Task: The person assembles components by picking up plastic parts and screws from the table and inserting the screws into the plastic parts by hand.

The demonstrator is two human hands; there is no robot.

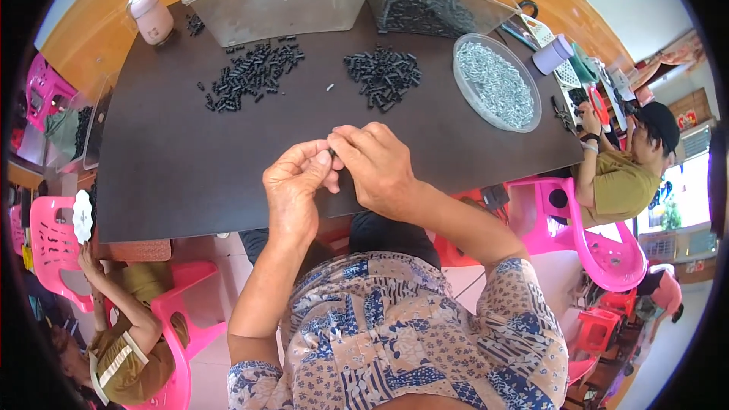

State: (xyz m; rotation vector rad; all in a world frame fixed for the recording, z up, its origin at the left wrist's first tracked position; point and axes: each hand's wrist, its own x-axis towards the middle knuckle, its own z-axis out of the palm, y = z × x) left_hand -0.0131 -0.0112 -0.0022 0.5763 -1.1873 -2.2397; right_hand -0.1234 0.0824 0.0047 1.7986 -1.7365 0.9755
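Close together over the table's near edge, my hands meet at the fingertips. My left hand [296,175] is closed in a pinch on a small black part [332,152], mostly hidden by the fingers. The fingers of my right hand [376,163] press together at the same spot; what they hold, if anything, is hidden. Beyond my hands lie two heaps of short black tubular parts, a left heap [254,76] and a right heap [382,77]. Between them rests one small silver pin [329,87]. Many such pins [497,85] fill a round clear tray [460,80] on the right.
At the dark table's [175,159] back stand a clear bin [281,11] and another bin [425,4] holding black parts. A pink jar [150,19] is at far left, a lilac cup [553,55] at right. Co-workers sit on both sides, by pink chairs [543,216].
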